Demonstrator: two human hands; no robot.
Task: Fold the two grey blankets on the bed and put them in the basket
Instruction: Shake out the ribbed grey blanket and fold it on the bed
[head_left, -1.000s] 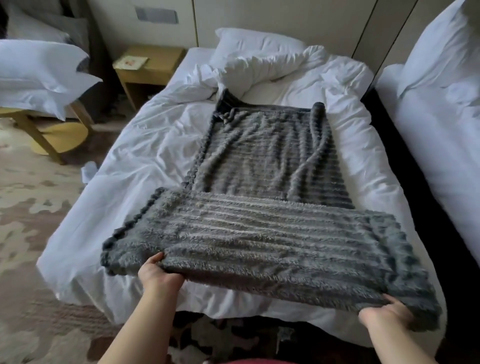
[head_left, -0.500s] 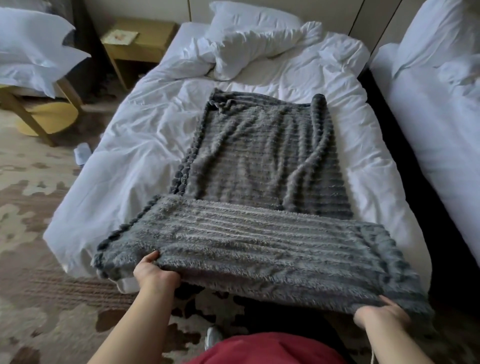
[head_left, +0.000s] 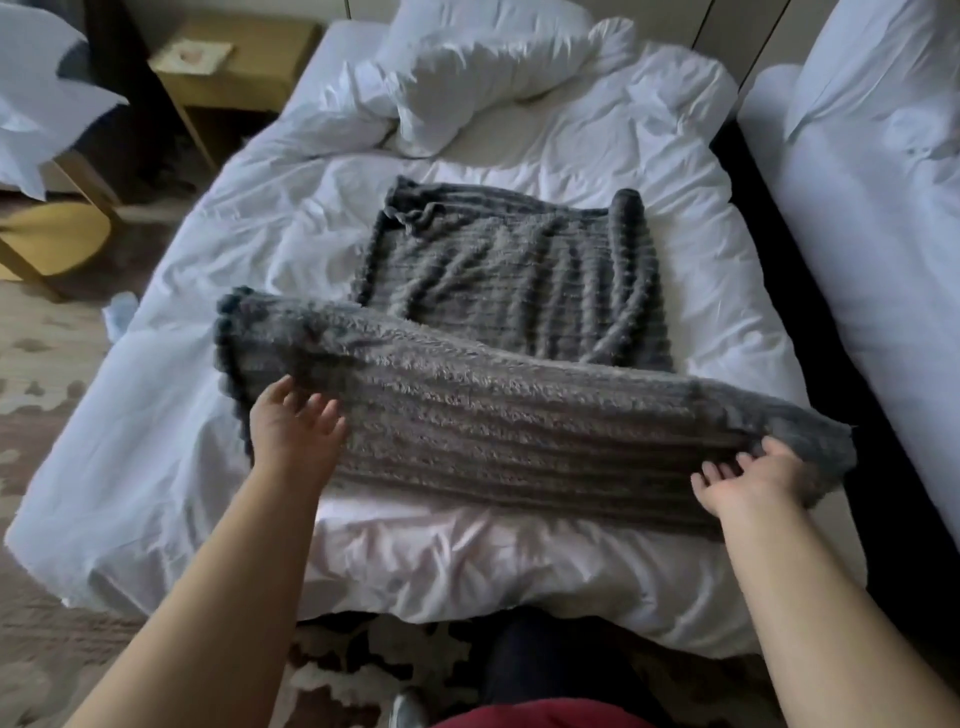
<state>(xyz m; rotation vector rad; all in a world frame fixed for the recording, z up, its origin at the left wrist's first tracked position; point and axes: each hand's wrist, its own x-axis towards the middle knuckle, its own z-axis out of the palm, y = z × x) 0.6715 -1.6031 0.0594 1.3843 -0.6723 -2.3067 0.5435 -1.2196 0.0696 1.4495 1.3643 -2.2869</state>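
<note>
With fingers straight and gripping nothing, my left hand (head_left: 296, 431) and right hand (head_left: 748, 480) press the blanket (head_left: 519, 415) fold, lower centre, apparently flattening it on the bed (head_left: 467, 561).

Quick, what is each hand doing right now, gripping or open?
Left hand: open, fingers spread against the grey blanket.
Right hand: open, fingers loose at its corner.

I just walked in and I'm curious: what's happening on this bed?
A person stands at the foot of the white bed, folding a grey blanket. The left hand and right hand, fingers loose, touch the two ends of its near band. A flat grey stretch lies behind it. No basket is in view.
</note>
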